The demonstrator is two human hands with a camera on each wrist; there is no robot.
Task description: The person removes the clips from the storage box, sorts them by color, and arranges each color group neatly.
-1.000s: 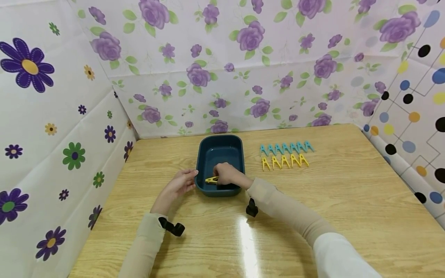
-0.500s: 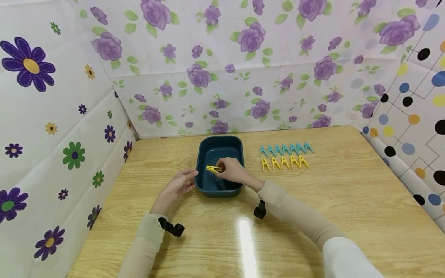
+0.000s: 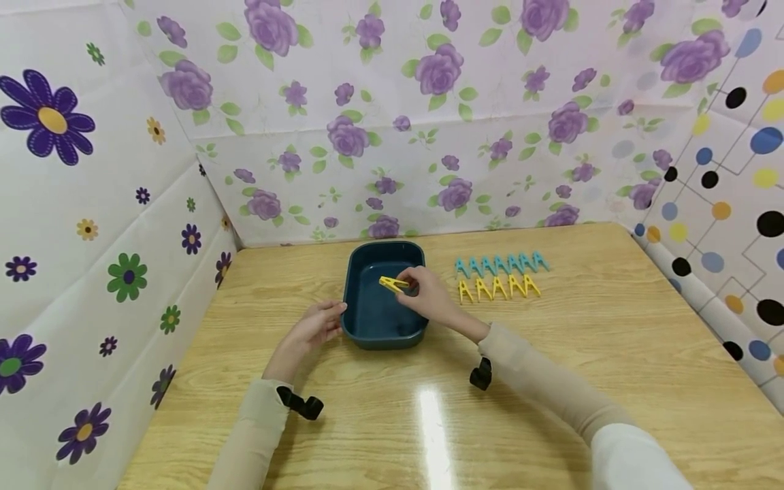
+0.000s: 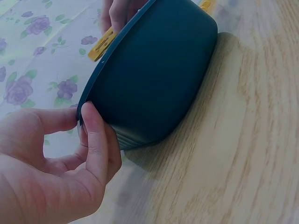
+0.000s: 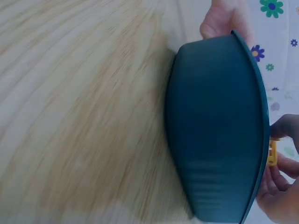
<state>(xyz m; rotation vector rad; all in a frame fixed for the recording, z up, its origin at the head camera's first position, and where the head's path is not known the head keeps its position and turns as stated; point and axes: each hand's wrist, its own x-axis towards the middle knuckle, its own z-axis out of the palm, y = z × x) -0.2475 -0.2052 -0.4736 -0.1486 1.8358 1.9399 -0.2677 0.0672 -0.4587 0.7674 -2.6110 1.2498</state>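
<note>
A deep, dark teal rectangular basin [image 3: 373, 342] stands on the table left of the clothespins. At its left side, my left hand [image 3: 314, 325] pinches the rim between thumb and fingers; the left wrist view shows this grip close up. Over the inside of the basin, my right hand [image 3: 429, 297] holds a yellow clothespin [image 3: 390, 282] by one end, the other end pointing left. From the right wrist camera, the basin wall [image 5: 217, 126] covers part of the clothespin [image 5: 272, 153] and of the right hand [image 5: 282, 186].
Right of the basin lie a row of several blue clothespins [image 3: 500, 265] and, nearer me, a row of several yellow clothespins [image 3: 499, 288]. Flower-printed cloth [image 3: 429, 136] rises behind the wooden table [image 3: 527, 374], with more printed cloth at both sides.
My right hand has lifted the yellow clothespin from low in the basin's near part, moving up and to the right. The left hand stays at the rim.
</note>
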